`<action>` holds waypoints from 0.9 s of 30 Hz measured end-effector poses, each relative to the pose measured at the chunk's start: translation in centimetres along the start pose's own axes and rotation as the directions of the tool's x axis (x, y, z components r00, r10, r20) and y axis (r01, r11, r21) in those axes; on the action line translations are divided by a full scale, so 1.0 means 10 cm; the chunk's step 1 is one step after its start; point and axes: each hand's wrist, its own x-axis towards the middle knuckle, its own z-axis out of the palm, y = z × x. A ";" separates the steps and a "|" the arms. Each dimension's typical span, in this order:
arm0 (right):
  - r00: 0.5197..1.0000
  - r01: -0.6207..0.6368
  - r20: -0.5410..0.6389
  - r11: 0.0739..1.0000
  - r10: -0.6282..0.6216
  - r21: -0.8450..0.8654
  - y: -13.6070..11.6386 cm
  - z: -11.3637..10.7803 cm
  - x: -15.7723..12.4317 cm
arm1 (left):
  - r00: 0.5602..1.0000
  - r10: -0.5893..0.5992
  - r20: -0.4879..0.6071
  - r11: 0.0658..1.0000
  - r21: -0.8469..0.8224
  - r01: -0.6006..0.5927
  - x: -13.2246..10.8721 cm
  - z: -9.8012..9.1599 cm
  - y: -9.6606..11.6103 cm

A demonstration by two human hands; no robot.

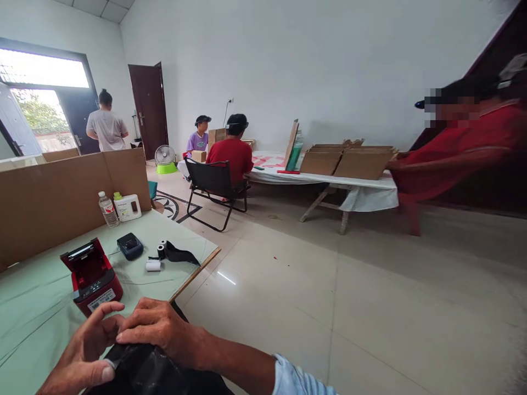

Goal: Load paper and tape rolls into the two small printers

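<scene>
At the bottom of the head view, black shiny plastic that looks like a bag (149,372) lies in front of me, running off the lower edge. My right hand (158,328) reaches across from the right with its fingers bent over the plastic's upper edge. My left hand (84,354) has its thumb on the plastic's left corner, where a small pale bit shows by the thumb tip. Its index finger arches up toward the right fingers. Just beyond the hands stands a red label printer (96,285) with its lid raised.
The green-covered table (162,285) also bears a small dark device (130,246), a black ribbon roll (177,253), a white roll (153,265), a water bottle (108,210) and a white jug (128,208). A cardboard panel (74,200) borders it. Several people are around; cartons (362,163) stand on another table.
</scene>
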 end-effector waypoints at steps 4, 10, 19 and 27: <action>1.000 0.003 -0.025 0.997 -0.005 -0.072 0.01 -0.03 0.02 | 0.990 -0.012 -0.143 0.991 -0.132 -0.007 -0.02 0.15 -0.06; 0.999 -0.019 -0.047 0.993 0.024 0.115 0.04 0.01 -0.04 | 0.999 -0.035 -0.025 0.982 -0.187 0.030 -0.03 0.18 -0.04; 0.984 -0.079 -0.157 0.996 0.082 0.028 -0.02 -0.01 -0.20 | 0.950 0.013 -0.312 0.915 -0.380 -0.137 -0.03 0.60 -0.14; 0.990 -0.131 -0.027 0.980 0.136 0.147 -0.05 0.01 -0.25 | 0.997 -0.079 -0.011 0.932 -0.356 0.070 -0.06 0.39 -0.03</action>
